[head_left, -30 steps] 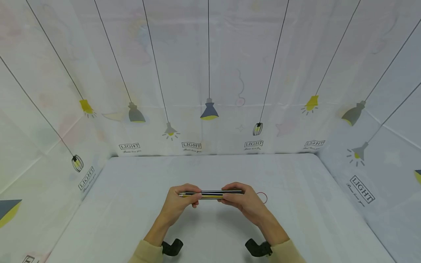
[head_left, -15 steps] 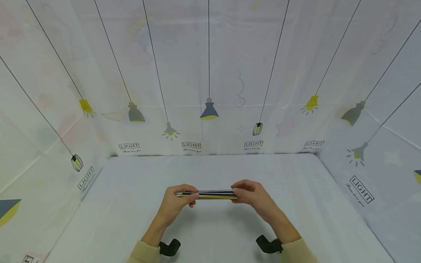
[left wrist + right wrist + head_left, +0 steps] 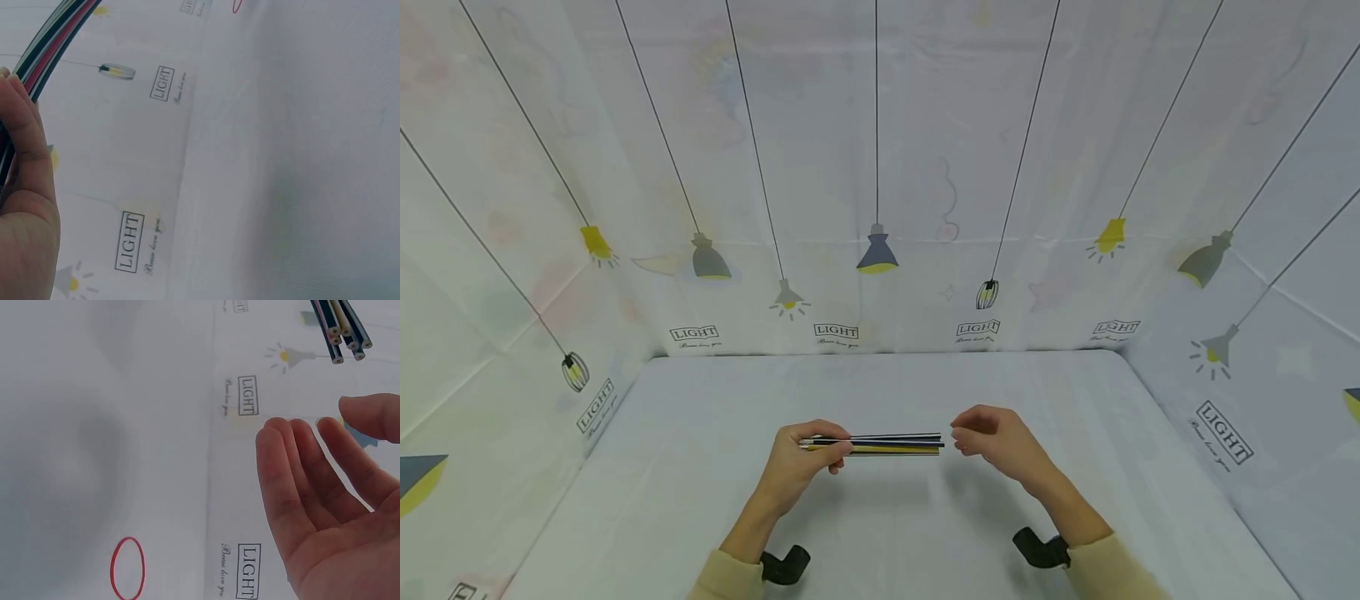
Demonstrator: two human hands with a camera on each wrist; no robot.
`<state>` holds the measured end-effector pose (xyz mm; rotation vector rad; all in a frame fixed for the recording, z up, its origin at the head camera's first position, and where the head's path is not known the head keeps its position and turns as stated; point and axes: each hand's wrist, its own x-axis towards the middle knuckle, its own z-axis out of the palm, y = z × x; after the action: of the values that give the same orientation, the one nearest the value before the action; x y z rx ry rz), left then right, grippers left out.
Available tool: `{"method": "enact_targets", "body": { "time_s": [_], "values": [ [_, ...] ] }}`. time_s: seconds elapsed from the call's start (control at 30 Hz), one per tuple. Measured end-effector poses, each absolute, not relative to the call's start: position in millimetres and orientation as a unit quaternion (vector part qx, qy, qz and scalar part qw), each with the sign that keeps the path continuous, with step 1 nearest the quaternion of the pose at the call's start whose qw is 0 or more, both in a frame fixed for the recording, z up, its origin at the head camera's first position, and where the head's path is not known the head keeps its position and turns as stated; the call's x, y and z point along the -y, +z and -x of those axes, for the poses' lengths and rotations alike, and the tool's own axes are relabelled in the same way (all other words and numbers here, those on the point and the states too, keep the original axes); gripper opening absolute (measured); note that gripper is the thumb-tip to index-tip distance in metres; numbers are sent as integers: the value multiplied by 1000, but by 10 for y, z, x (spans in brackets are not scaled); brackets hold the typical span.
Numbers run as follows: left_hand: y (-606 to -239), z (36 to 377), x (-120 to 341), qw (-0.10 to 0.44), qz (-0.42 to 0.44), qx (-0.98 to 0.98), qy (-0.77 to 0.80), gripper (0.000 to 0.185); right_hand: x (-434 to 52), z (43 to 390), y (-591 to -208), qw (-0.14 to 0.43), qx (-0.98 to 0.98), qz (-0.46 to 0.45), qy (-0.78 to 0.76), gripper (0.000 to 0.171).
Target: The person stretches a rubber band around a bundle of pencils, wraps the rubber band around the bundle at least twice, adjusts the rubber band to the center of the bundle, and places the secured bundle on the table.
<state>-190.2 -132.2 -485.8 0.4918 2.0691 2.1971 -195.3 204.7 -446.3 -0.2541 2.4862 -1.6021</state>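
Observation:
My left hand (image 3: 801, 462) pinches a bundle of several pencils (image 3: 895, 444) near its left end, above the table. Dark striped and yellow barrels point right, spread slightly apart. In the left wrist view, the pencils (image 3: 55, 47) run up past the fingers of my left hand (image 3: 28, 206). Blunt, unsharpened ends of the pencils (image 3: 342, 325) face my right hand (image 3: 344, 544), which holds nothing, its fingers relaxed and slightly bent. In the head view, my right hand (image 3: 1011, 446) hovers just right of the bundle, not touching it.
A thin red loop (image 3: 112, 569) lies on the white tabletop (image 3: 880, 533); the right hand hides it in the head view. White cloth walls (image 3: 880, 150) printed with lamps stand behind and at both sides. Dark camera mounts (image 3: 1041, 548) sit on the wrists.
My right hand has let go of the pencils and moved right, baring their right ends. The left hand has kept its grip and drifted slightly left. The red loop has become covered in the head view.

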Motion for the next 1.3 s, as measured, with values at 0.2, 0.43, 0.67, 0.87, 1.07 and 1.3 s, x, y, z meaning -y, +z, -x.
{"method": "enact_targets", "body": {
  "time_s": [0.2, 0.43, 0.67, 0.87, 1.07, 1.3],
  "values": [
    [-4860, 1902, 1322, 42, -165, -674, 719, 27, -2146, 2012, -4508, 33, -894, 83, -439, 15],
    [-4867, 1913, 1323, 35, -181, -672, 717, 23, -2269, 2087, -4586, 7, -917, 93, -387, 13],
    [-4864, 1919, 1325, 29, -187, -673, 715, 19, -2384, 2143, -4666, 8, -926, 83, -368, 13],
    [-4845, 1911, 1318, 24, -181, -673, 717, 19, -2453, 2180, -4722, 8, -933, 83, -351, 16],
    [-4831, 1899, 1319, 26, -179, -669, 721, 20, -2523, 2241, -4829, 8, -941, 84, -327, 17],
    [-4839, 1895, 1323, 30, -168, -667, 725, 20, -2580, 2296, -4915, 15, -949, 87, -302, 22]
  ]
}}
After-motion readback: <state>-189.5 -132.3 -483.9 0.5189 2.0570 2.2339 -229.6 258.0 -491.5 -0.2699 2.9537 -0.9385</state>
